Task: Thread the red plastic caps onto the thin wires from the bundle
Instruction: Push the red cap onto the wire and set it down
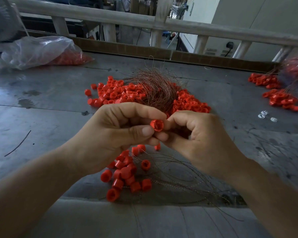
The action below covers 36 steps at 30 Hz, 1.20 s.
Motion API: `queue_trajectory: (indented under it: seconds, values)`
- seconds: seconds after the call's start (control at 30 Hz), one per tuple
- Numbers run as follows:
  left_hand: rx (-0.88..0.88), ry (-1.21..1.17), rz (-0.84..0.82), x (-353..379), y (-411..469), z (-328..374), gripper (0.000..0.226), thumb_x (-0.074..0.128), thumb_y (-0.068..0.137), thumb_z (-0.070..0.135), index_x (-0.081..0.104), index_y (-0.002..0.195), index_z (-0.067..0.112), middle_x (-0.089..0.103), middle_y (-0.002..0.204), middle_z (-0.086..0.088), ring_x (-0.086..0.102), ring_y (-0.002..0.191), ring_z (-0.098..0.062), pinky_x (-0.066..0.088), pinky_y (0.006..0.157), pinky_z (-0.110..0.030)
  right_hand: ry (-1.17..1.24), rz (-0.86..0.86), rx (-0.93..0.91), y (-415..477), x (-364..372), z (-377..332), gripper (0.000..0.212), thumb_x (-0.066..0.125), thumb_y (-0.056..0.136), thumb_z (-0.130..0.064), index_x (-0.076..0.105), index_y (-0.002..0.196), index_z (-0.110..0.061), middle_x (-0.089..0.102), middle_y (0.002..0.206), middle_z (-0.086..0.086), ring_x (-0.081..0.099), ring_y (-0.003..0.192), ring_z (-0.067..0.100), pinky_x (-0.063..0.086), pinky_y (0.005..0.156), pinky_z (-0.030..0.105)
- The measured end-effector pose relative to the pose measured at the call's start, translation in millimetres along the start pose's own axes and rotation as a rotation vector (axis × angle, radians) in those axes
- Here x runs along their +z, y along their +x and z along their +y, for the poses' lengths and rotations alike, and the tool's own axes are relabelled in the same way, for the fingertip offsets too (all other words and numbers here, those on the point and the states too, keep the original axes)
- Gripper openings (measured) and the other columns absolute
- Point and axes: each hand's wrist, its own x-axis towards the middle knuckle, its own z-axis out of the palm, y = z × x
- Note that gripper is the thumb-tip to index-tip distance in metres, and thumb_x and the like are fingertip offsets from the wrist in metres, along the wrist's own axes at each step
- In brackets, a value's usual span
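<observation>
Left hand (120, 131), right hand (201, 140) pinch red cap (156, 125).

Held cap (156, 125): bright red, plain. Loose caps (117, 93) behind: same red, some leaning orange. Wire bundle (153, 88): coppery brown. Threaded caps (126, 176) in front: red, on brownish thin wires (179, 177). Surface (41, 107): dull grey, dark blotches and scratches. Bag (40, 48): clear, whitish sheen, orange-red contents. Small pieces (263, 115): white. Railing (93, 16): pale grey. Cardboard strip (127, 48): brown.
</observation>
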Motion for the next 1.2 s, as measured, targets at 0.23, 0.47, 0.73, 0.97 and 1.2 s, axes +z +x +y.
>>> queue_trajectory:
  seconds: [0.23, 0.47, 0.73, 0.97, 1.2]
  values:
    - [-0.070, -0.031, 0.099, -2.9, 1.3, -0.7, 0.025, 0.064, 0.062, 0.010, 0.075, 0.084, 0.014, 0.073, 0.081, -0.005, 0.070, 0.075, -0.014, 0.054, 0.064, -0.017, -0.042, 0.048, 0.154, 10.8, -35.3, 13.4, 0.043, 0.052, 0.067, -0.056, 0.066, 0.063, -0.016, 0.059, 0.054, 0.007, 0.045, 0.041, 0.004, 0.035, 0.042, 0.016]
    - [-0.152, -0.032, 0.117, -0.9, 1.8, -2.4, 0.023, 0.075, 0.061, 0.002, 0.075, 0.081, 0.015, 0.073, 0.080, -0.008, 0.071, 0.076, -0.016, 0.054, 0.064, -0.017, -0.317, 0.074, 0.327, 16.2, -37.6, 53.3, 0.020, 0.069, 0.080, -0.022, 0.060, 0.064, -0.030, 0.058, 0.058, -0.014, 0.052, 0.052, -0.003, 0.037, 0.053, 0.008]
    - [-0.166, -0.030, 0.135, 1.3, 1.3, -3.3, 0.027, 0.057, 0.065, 0.000, 0.075, 0.080, 0.014, 0.073, 0.080, -0.008, 0.071, 0.076, -0.016, 0.054, 0.063, -0.018, -0.524, 0.055, 0.323, 18.1, -28.1, 69.3, 0.006, 0.070, 0.077, -0.020, 0.067, 0.082, -0.021, 0.049, 0.070, -0.014, 0.047, 0.065, 0.004, 0.036, 0.065, 0.023]
    - [-0.172, -0.026, 0.124, 1.2, 1.7, -2.4, 0.022, 0.065, 0.066, 0.001, 0.075, 0.081, 0.014, 0.073, 0.081, -0.010, 0.071, 0.076, -0.017, 0.054, 0.063, -0.018, -0.549, 0.065, 0.322, 20.9, -25.2, 72.2, 0.012, 0.065, 0.080, -0.016, 0.058, 0.072, -0.021, 0.052, 0.079, -0.009, 0.050, 0.075, 0.011, 0.038, 0.068, 0.026]
    - [-0.172, -0.026, 0.111, 0.3, 0.0, -3.0, 0.023, 0.065, 0.066, 0.002, 0.075, 0.081, 0.016, 0.073, 0.082, -0.010, 0.071, 0.077, -0.016, 0.054, 0.063, -0.017, -0.563, 0.012, 0.302, 19.3, -21.6, 74.9, 0.014, 0.070, 0.077, -0.018, 0.067, 0.091, -0.020, 0.050, 0.078, -0.011, 0.047, 0.071, 0.006, 0.040, 0.069, 0.025]
